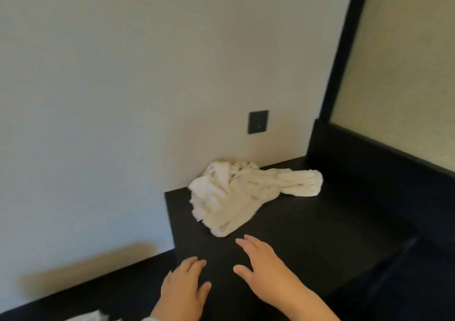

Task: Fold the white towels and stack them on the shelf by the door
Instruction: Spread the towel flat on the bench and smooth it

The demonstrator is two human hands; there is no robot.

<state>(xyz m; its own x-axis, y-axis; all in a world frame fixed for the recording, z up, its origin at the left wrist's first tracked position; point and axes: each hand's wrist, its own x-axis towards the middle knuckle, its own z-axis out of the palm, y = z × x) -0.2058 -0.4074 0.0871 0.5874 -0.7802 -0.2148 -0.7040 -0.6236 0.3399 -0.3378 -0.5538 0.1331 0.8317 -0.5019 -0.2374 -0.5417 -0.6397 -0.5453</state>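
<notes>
Head view: crumpled towels (248,192) at twelve o'clock of right hand (266,269), nearer; left hand (183,288); both spread, empty.

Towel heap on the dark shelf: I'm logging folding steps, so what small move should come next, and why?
Probably reach both hands forward and take the crumpled white towels. The left hand and right hand are open, empty, short of the heap, which lies unfolded on the shelf.

Cream wall (123,86) — dark outlet plate (257,121), black trim (344,50).
</notes>
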